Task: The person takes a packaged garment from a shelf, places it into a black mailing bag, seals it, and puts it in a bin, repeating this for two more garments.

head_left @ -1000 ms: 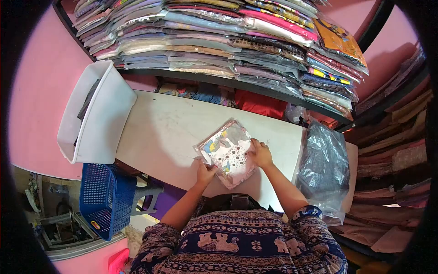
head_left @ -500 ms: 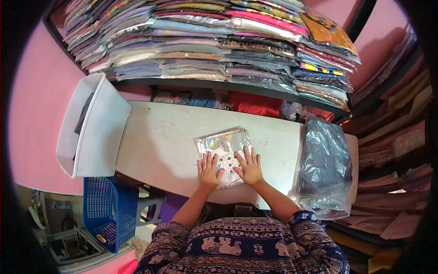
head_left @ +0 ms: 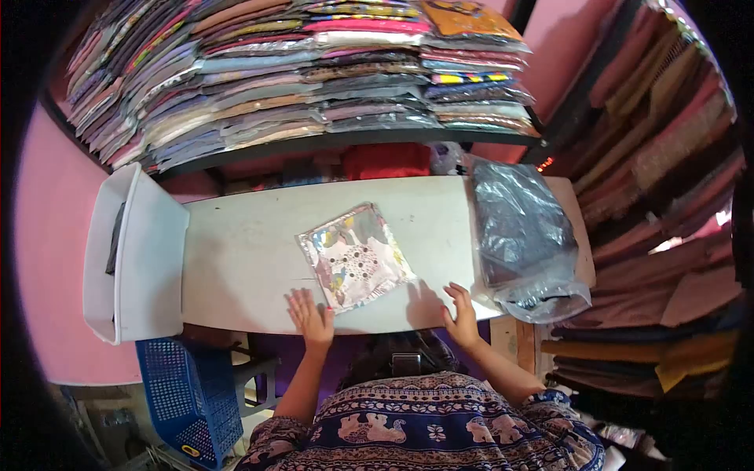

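A flat clear plastic packet [head_left: 355, 257] holding a pink patterned folded cloth lies on the white table [head_left: 251, 251], near its middle. My left hand [head_left: 312, 316] rests flat with fingers spread on the table's near edge, just below the packet's lower left corner and close to touching it. My right hand [head_left: 461, 313] is at the near edge further right, fingers apart, between the packet and a stack of clear plastic bags [head_left: 522, 231]. Neither hand holds anything.
A white bin [head_left: 129, 255] stands at the table's left end, with a blue plastic basket [head_left: 188, 388] below it. Shelves behind the table [head_left: 298, 71] carry many stacked packed garments. More folded cloth fills racks at the right [head_left: 667, 180].
Both hands have come off the packet and drawn back to the table's near edge, the right one moving off to the right. The view has swung to the right.
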A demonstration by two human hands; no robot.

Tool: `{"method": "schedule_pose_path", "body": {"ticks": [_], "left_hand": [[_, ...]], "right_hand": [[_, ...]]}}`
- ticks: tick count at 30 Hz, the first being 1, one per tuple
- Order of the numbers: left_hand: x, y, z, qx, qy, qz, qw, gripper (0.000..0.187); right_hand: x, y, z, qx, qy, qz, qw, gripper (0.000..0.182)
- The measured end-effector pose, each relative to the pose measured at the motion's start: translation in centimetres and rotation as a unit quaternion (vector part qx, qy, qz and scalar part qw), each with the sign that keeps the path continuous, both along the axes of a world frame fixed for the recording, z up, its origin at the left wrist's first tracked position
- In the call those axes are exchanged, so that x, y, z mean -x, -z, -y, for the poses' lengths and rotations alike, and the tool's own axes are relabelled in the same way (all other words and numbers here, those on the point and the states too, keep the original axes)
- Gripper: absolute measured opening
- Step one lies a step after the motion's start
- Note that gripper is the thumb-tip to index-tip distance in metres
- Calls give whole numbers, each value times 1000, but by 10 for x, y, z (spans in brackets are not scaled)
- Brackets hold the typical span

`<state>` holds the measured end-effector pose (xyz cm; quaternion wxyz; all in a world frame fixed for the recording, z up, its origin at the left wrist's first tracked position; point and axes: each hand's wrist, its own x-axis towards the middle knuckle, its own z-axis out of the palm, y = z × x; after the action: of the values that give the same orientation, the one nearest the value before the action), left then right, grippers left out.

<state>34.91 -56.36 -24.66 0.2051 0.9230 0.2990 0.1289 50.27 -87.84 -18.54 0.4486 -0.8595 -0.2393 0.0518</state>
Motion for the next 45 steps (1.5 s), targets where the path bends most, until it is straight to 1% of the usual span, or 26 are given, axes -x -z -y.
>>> {"method": "schedule_pose_path", "body": {"ticks": [3, 5, 7, 9, 11, 13, 14, 15, 16, 18, 20, 21, 23, 24, 25, 26, 27, 29, 31, 34, 36, 37, 39, 42, 43, 45], "left_hand": [[10, 8, 5, -9, -45, 0, 999, 71], [9, 4, 10, -32, -51, 18, 998, 71], [-1, -8, 15, -74, -30, 21, 997, 72], [-15, -28, 24, -79, -12, 29, 996, 68], [-34, -39, 35, -77, 6, 35, 996, 64], [-57, -43, 42, -68, 117, 110, 985, 49], [-75, -56, 55, -67, 119, 112, 984, 49], [-94, -76, 72, 10, 174, 124, 977, 43], [-111, -96, 92, 85, 226, 134, 961, 37], [-145, -127, 149, 119, 336, 175, 918, 34], [-173, -154, 217, 122, 418, 153, 887, 32], [-186, -162, 249, 136, 466, 138, 863, 33], [-208, -151, 305, 157, 548, 80, 818, 40], [-211, -153, 331, 105, 540, -5, 835, 45], [-213, -154, 351, 52, 525, -89, 845, 51], [-216, -151, 363, 50, 522, -90, 847, 51], [-218, -145, 372, 14, 482, -132, 866, 59], [-227, -136, 379, -19, 432, -173, 885, 68], [-233, -129, 374, 25, 392, -143, 908, 79], [-233, -131, 369, 31, 359, -133, 923, 78], [-232, -134, 367, 39, 345, -132, 928, 77], [-231, -134, 366, 41, 351, -133, 926, 76], [-230, -136, 362, 42, 354, -135, 924, 76], [-231, -138, 362, 48, 363, -132, 921, 74], [-231, -137, 362, 50, 366, -122, 921, 73], [-233, -137, 362, 53, 367, -114, 922, 72]], "right_hand": [[31, 6, 71, 82, 119, 170, 975, 38], [30, 12, 110, 100, 224, 221, 944, 36], [8, 24, 145, 90, 357, 194, 910, 31], [-26, 21, 173, 116, 370, 152, 909, 30], [-69, 32, 198, 117, 339, 2, 934, 35], [-103, 38, 216, 118, 250, 7, 961, 46], [-115, 42, 223, 132, 216, 106, 962, 50], [-128, 41, 226, 144, 177, 205, 952, 54], [-135, 17, 224, 132, 139, 152, 970, 57], [-135, -33, 212, 116, 103, 99, 983, 61], [-134, -53, 214, 152, 57, 39, 986, 63], [-142, -31, 223, 125, 38, 107, 986, 63], [-151, 6, 240, 165, 64, 72, 982, 57], [-152, 6, 245, 164, 64, 72, 982, 57], [-154, 8, 246, 268, 44, 27, 962, 54], [-157, 9, 247, 368, 21, -18, 929, 50], [-157, 11, 249, 367, 17, -17, 930, 50], [-162, 31, 257, 299, -33, 92, 949, 43], [-173, 45, 258, 300, -51, 66, 950, 41], [-183, 34, 254, 284, -88, 71, 952, 35], [-193, 37, 249, 173, 16, -151, 973, 33], [-197, 37, 249, 172, 10, -150, 974, 33], [-200, 37, 251, 277, -48, 75, 957, 25], [-191, 19, 254, 211, -41, 139, 967, 18], [-192, 22, 256, 212, -45, 139, 966, 18], [-200, 44, 261, 123, -34, 219, 967, 17]]}}
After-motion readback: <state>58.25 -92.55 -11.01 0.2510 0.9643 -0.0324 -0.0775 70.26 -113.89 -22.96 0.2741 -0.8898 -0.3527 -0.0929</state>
